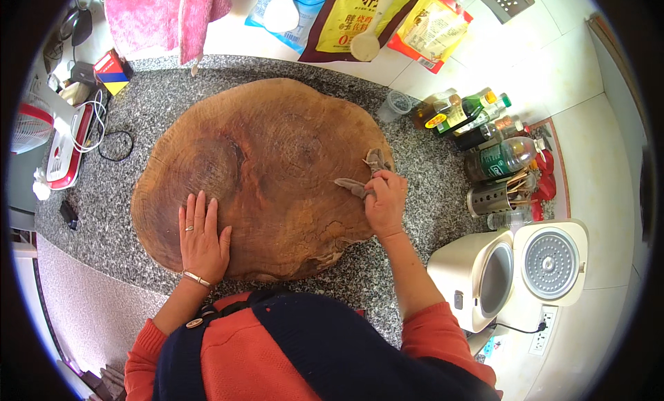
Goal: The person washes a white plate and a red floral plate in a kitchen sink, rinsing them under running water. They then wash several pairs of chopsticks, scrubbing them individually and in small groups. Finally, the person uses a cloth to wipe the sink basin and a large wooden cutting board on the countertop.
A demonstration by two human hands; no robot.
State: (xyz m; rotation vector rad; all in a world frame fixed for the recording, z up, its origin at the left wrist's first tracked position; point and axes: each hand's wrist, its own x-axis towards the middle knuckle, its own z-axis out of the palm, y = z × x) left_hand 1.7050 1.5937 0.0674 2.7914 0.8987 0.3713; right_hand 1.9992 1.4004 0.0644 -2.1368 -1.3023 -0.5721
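Observation:
A large wooden slab (290, 188), cut across a trunk with rings and cracks showing, lies on the speckled granite countertop (119, 204). My left hand (202, 240) rests palm down on its left front part, fingers slightly apart, holding nothing. At the slab's right edge my right hand (386, 204) grips a grey-brown cloth (377, 161). Parts of the cloth stick out past the fingers and touch the wood; the rest is hidden in the hand.
Several bottles (467, 116) stand along the right wall, near a metal chopstick holder (488, 200). An open rice cooker (469, 276) sits at the right front. A plastic cup (394, 106) is behind the slab. To the left are a red-and-white appliance (70, 147), cables (116, 141) and a small box (111, 73).

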